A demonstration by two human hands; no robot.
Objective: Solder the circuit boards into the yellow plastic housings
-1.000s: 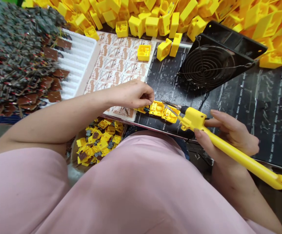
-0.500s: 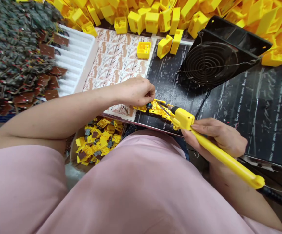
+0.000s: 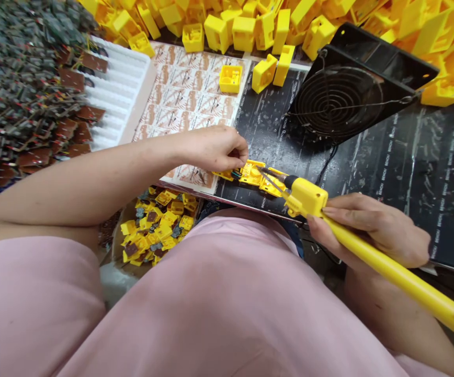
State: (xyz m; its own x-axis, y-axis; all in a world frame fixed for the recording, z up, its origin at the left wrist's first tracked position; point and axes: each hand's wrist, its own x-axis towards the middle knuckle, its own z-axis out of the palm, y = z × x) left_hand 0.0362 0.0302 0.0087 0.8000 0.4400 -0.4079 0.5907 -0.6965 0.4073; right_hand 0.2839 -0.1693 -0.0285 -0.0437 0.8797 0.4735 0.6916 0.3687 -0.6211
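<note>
My left hand [image 3: 215, 148] is curled with its fingertips pinched on a small dark part at the left end of a row of yellow plastic housings [image 3: 256, 176] lying on the black bench mat [image 3: 392, 152]. My right hand [image 3: 372, 228] grips the long yellow handle of a soldering iron [image 3: 368, 246]. The iron's metal tip rests over the right side of the housings, close to my left fingertips.
A black fan [image 3: 339, 99] stands tilted at the back right. Piles of yellow housings [image 3: 250, 26] line the far edge. Brown circuit boards with wires [image 3: 26, 94] heap on a white tray [image 3: 121, 94] at left. A bin of assembled yellow parts [image 3: 156, 225] sits below the bench edge.
The soldering iron pushed in toward my left fingertips half a second ago, then drew back to the right a little. My left hand stayed on the housings.
</note>
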